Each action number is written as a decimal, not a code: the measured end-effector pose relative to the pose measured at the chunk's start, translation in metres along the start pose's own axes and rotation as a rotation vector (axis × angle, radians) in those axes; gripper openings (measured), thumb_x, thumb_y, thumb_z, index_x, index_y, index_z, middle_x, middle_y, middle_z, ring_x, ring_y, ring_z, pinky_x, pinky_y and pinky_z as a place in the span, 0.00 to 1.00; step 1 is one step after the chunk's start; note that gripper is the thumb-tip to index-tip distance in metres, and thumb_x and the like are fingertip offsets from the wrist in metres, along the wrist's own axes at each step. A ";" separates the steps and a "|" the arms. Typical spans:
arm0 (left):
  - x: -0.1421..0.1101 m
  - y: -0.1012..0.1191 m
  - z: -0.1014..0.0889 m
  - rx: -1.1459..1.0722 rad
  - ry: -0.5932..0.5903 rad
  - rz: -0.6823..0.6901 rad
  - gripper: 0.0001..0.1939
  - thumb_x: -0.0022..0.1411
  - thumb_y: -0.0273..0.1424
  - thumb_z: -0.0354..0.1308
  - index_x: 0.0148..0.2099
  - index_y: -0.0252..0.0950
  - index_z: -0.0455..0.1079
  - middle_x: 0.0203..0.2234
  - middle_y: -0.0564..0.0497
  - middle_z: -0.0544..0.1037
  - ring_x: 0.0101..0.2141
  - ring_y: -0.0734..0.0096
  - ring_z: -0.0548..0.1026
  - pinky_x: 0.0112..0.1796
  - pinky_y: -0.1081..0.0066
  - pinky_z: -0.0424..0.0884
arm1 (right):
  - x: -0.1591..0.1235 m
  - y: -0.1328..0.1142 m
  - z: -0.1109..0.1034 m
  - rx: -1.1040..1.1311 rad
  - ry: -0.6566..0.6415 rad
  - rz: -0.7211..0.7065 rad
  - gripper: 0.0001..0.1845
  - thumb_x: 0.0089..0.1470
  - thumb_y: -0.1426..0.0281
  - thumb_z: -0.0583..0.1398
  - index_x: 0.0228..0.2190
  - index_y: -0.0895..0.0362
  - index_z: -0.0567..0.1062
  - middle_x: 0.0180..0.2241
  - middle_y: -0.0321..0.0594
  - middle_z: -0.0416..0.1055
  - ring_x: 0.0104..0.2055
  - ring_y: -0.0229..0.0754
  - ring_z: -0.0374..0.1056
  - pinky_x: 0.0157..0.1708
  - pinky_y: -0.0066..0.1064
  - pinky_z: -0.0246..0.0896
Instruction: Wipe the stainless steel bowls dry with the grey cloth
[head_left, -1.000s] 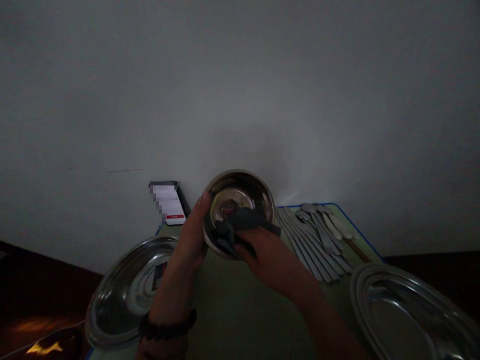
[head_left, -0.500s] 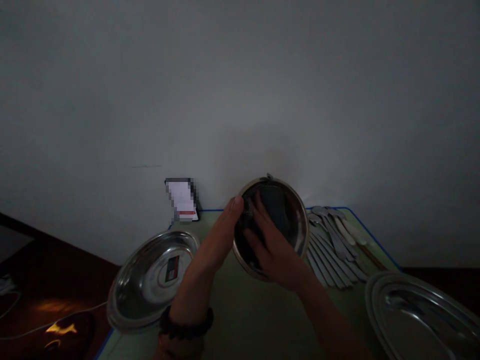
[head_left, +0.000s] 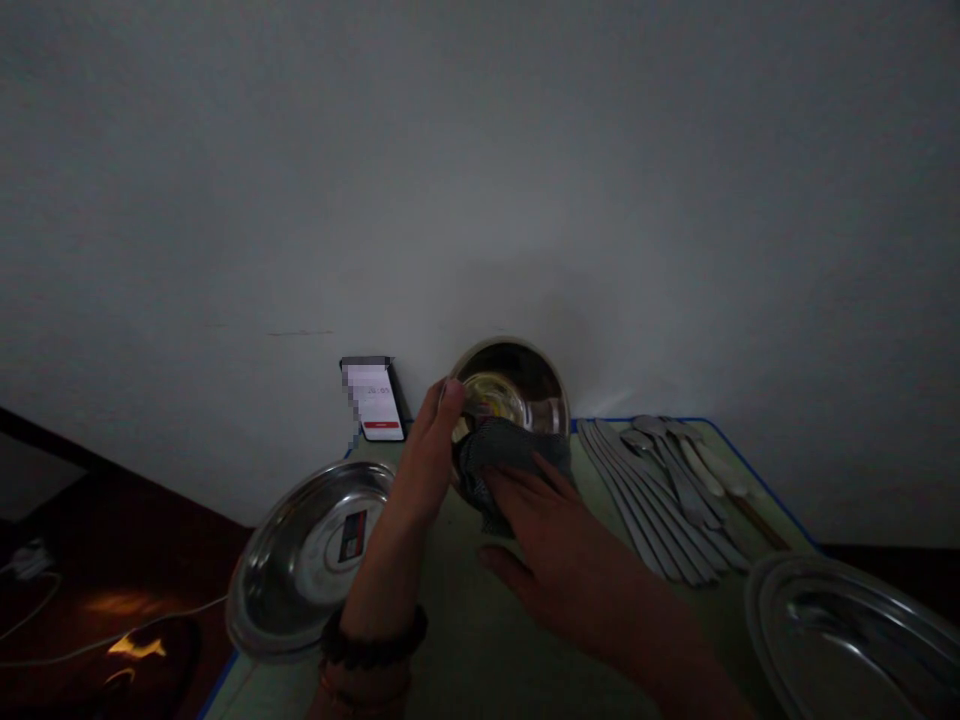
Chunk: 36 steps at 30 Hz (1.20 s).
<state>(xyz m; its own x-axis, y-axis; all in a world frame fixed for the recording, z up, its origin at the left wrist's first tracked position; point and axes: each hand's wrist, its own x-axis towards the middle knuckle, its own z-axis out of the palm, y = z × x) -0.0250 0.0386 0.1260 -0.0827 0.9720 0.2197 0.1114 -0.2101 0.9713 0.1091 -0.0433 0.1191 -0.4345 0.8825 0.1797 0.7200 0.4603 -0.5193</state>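
A shiny metal bowl (head_left: pixel 546 385) is held up and tilted toward me, close to the wall. My left hand (head_left: pixel 429 455) grips its left rim, thumb showing at the edge. Against the lower part of the bowl lies a dark grey cloth (head_left: pixel 510 442), draped over the near rim. My right hand (head_left: pixel 574 545) presses on this cloth with its fingers, the thumb held apart below. The bowl's underside and my left fingertips are hidden.
A large metal basin (head_left: pixel 259 580) with a label stands at the left, and an oval metal tray (head_left: pixel 772 620) at the right. Several pieces of cutlery (head_left: pixel 660 510) lie fanned out beside the bowl. A phone (head_left: pixel 382 405) leans against the wall (head_left: pixel 480 180).
My right hand and the cloth have come out of the bowl's inside, down to its near rim. The bowl has shifted slightly left, uncovering more of its inner bottom and the cutlery.
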 end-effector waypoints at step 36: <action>-0.002 0.005 -0.011 -0.236 -0.191 -0.194 0.28 0.57 0.51 0.53 0.50 0.36 0.73 0.39 0.45 0.81 0.49 0.52 0.73 0.51 0.58 0.67 | 0.018 0.016 0.011 0.404 0.089 -0.177 0.32 0.56 0.78 0.49 0.61 0.54 0.56 0.61 0.40 0.59 0.63 0.40 0.54 0.63 0.43 0.48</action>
<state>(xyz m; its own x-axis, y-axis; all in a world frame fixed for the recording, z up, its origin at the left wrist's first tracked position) -0.0347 0.0346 0.1319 0.1095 0.9935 0.0302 -0.1213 -0.0168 0.9925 0.1066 -0.0211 0.1055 -0.4713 0.8063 0.3574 0.3618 0.5463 -0.7554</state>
